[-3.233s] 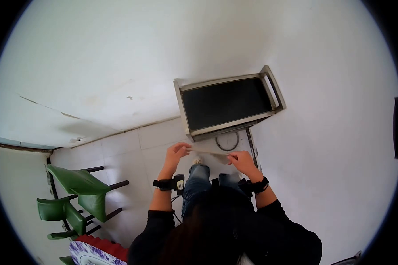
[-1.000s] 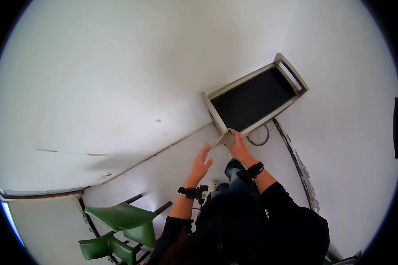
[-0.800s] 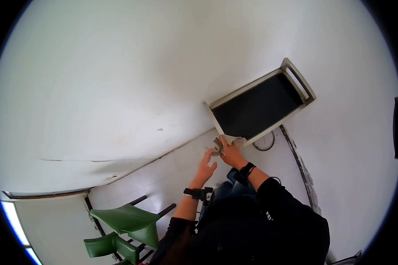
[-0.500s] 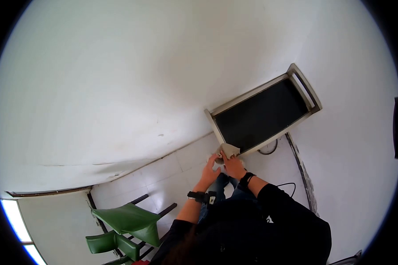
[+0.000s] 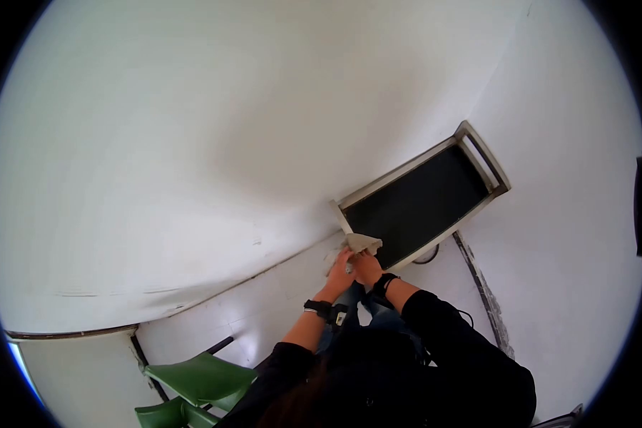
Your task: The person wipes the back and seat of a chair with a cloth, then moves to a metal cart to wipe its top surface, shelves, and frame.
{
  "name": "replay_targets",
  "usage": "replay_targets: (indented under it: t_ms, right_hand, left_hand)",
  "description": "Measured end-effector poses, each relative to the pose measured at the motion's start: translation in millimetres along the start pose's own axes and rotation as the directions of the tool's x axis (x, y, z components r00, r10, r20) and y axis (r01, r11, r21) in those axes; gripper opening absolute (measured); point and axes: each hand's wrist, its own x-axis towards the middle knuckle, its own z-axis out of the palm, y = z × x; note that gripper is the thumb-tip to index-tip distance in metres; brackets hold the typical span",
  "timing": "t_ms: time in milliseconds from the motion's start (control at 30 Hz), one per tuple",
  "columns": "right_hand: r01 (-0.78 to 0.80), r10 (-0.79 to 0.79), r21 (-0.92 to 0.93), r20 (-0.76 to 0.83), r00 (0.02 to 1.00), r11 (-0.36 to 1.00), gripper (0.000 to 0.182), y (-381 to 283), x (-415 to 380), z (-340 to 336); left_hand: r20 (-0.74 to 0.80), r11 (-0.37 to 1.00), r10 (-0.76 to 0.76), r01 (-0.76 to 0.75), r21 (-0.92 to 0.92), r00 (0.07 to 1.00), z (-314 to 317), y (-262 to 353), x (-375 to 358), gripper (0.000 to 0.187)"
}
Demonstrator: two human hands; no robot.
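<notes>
A beige cloth (image 5: 362, 243) lies bunched over the near left corner of a trolley-like piece with a light frame (image 5: 379, 184) and a black top (image 5: 421, 203). My left hand (image 5: 341, 272) has its fingers closed on the near side of the cloth. Right beside it, my right hand (image 5: 367, 269) grips the same cloth, its fingertips partly hidden by the folds. Both hands are at the trolley's near left end, just off the black surface. Dark bands circle both wrists.
Behind the trolley rises a white wall (image 5: 278, 128), with another to the right. A raised end bar (image 5: 486, 155) stands at the trolley's far right. Below its near side shows a round wheel-like rim (image 5: 428, 255). Green chairs (image 5: 200, 378) stand at lower left.
The view has shifted, so the trolley and hands appear a little lower and further left. Both hands stay close together on the cloth, whose folds look different.
</notes>
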Motion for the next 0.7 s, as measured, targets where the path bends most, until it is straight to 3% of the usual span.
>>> replay_targets:
  t_ms: [67,133,267,333,367,433,500,633,700]
  right_hand:
    - [0.042,-0.043,-0.038,-0.003,0.999,0.998,0.044,1.5,14.6,-5.4]
    - [-0.019,0.007,0.079,0.148,0.989,0.997,0.044,4.3,35.3,-10.9]
    - [-0.001,0.003,-0.024,0.112,0.994,1.000,0.040,11.5,60.8,-1.9]
    - [-0.165,0.088,0.114,0.498,0.863,0.980,0.066,12.7,66.0,-10.3]
    - [-0.166,0.092,0.104,0.505,0.858,0.981,0.066,13.9,57.4,-6.3]
    - [-0.052,0.019,0.149,0.212,0.977,0.987,0.069,18.7,25.0,16.3]
    - [-0.262,0.181,0.203,0.345,0.921,0.944,0.073,-9.4,-2.8,-27.0]
    - [-0.208,0.160,0.112,0.336,0.928,0.972,0.075,-24.8,-49.7,-28.4]
    - [-0.155,0.126,0.100,0.245,0.961,0.983,0.076,-24.5,-54.8,-25.6]
  left_hand:
    - [0.005,1.000,0.013,-0.013,0.021,1.000,-8.4,-5.9,8.4,0.048]
    - [-0.003,0.999,0.017,-0.017,0.043,1.000,-17.8,-13.6,16.8,0.047]
    - [-0.018,0.997,0.010,-0.009,0.080,1.000,-24.7,-31.6,29.0,0.046]
    - [-0.022,0.997,0.014,-0.013,0.073,1.000,-26.0,-32.3,25.7,0.045]
    - [0.036,1.000,-0.008,0.007,0.013,0.999,-27.1,-31.9,26.1,0.045]
    - [0.099,0.998,-0.023,0.028,-0.052,0.995,-28.8,-31.2,26.4,0.045]
    - [0.162,0.991,-0.010,0.031,-0.130,0.987,-18.6,-32.8,22.2,0.048]
    - [0.264,0.989,-0.009,0.047,-0.140,0.965,7.0,-42.3,9.9,0.052]
    - [0.243,0.986,0.103,-0.131,0.100,0.965,15.8,-44.5,6.1,0.056]
